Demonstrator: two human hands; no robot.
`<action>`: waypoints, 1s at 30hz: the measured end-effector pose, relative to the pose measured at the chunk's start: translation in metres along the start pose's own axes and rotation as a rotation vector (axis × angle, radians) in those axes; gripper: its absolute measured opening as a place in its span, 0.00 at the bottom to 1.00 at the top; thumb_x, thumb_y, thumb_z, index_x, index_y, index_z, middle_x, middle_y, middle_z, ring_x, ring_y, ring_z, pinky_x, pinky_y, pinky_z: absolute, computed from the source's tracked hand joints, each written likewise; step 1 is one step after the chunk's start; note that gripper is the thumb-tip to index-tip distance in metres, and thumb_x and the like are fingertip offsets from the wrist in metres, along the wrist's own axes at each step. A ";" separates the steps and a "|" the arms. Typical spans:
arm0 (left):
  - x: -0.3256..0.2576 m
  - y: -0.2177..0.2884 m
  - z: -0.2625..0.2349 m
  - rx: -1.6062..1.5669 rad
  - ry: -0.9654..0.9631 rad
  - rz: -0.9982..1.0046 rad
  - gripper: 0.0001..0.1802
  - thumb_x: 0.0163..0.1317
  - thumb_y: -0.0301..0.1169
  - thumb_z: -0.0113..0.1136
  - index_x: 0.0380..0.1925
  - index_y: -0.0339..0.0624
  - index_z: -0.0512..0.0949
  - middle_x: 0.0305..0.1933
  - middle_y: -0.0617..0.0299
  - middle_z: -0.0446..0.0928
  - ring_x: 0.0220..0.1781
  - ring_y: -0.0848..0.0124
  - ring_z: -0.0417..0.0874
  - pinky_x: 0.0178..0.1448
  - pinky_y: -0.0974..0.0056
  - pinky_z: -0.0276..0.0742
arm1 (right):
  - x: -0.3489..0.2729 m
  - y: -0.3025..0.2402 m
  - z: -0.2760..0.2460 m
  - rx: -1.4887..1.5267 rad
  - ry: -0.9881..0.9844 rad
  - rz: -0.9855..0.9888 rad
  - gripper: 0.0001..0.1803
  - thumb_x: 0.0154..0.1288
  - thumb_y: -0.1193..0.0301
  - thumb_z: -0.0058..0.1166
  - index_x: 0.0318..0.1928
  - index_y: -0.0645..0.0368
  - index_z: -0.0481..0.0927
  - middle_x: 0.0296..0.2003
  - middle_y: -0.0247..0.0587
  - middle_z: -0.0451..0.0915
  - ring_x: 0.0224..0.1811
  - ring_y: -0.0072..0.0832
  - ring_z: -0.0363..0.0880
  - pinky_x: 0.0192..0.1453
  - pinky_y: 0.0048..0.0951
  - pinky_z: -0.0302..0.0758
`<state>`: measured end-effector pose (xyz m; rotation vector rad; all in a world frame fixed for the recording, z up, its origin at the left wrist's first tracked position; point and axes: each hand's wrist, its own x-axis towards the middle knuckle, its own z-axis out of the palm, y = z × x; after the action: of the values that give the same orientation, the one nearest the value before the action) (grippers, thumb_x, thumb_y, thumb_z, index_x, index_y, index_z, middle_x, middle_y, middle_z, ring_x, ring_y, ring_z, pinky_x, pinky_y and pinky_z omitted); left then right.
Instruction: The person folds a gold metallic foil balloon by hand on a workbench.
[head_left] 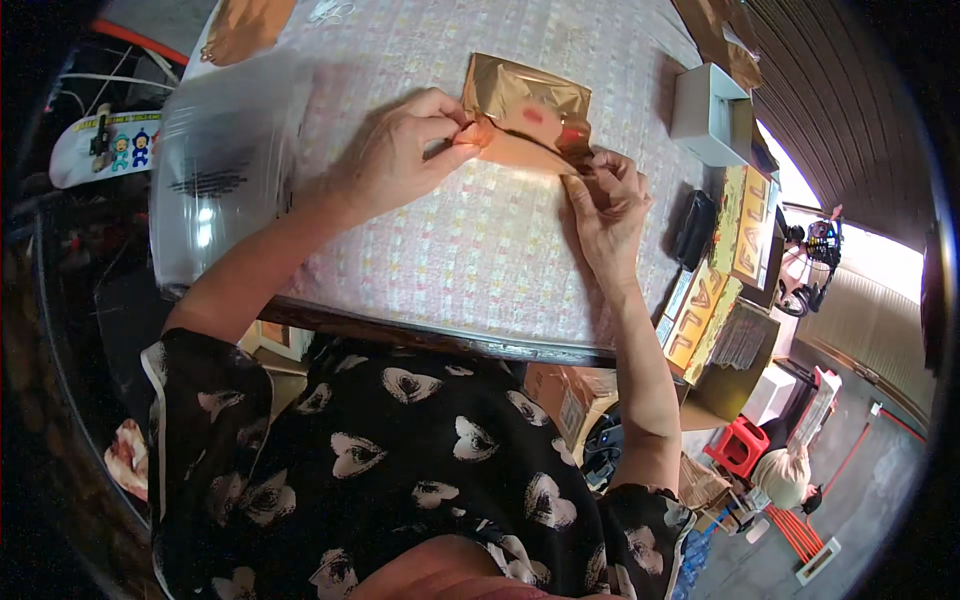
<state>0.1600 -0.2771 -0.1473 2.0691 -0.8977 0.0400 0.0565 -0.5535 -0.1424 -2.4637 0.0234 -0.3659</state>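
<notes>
A shiny gold-brown foil pouch (528,110) with red marks lies on a table covered by a pale checked cloth (480,250). My left hand (400,150) pinches the pouch's near left corner between thumb and fingers. At the near right corner my right hand (608,205) grips the same edge. A peach-coloured flap or sheet shows along the near edge between the two hands.
A clear plastic bag (220,160) lies at the table's left. A white box (708,112) and a black object (695,228) sit at the right, beside yellow printed cartons (720,290). Another gold pouch (240,30) lies far left. A red stool (740,445) and a crouching person (790,478) are below right.
</notes>
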 end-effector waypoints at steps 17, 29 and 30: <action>0.012 -0.001 0.004 0.054 -0.071 -0.132 0.16 0.68 0.37 0.66 0.30 0.31 0.87 0.44 0.55 0.80 0.45 0.58 0.83 0.51 0.56 0.79 | 0.001 -0.012 0.020 -0.148 0.129 0.030 0.08 0.68 0.69 0.61 0.41 0.60 0.85 0.52 0.38 0.79 0.55 0.40 0.70 0.63 0.43 0.58; 0.013 -0.005 0.004 0.115 -0.107 -0.111 0.15 0.67 0.34 0.66 0.31 0.30 0.85 0.46 0.53 0.79 0.47 0.57 0.82 0.51 0.55 0.77 | -0.017 -0.048 0.003 -0.392 0.036 -0.225 0.39 0.77 0.60 0.52 0.80 0.60 0.53 0.78 0.69 0.49 0.83 0.56 0.49 0.82 0.57 0.47; 0.012 -0.006 0.003 0.129 -0.115 -0.127 0.15 0.67 0.34 0.66 0.31 0.30 0.85 0.46 0.53 0.79 0.47 0.57 0.82 0.52 0.55 0.77 | -0.016 -0.050 0.007 -0.465 0.016 -0.237 0.42 0.77 0.51 0.51 0.79 0.62 0.56 0.79 0.63 0.51 0.81 0.58 0.51 0.81 0.58 0.51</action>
<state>0.1712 -0.2841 -0.1492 2.2638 -0.8497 -0.0922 0.0393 -0.5074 -0.1220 -2.9328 -0.2004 -0.5312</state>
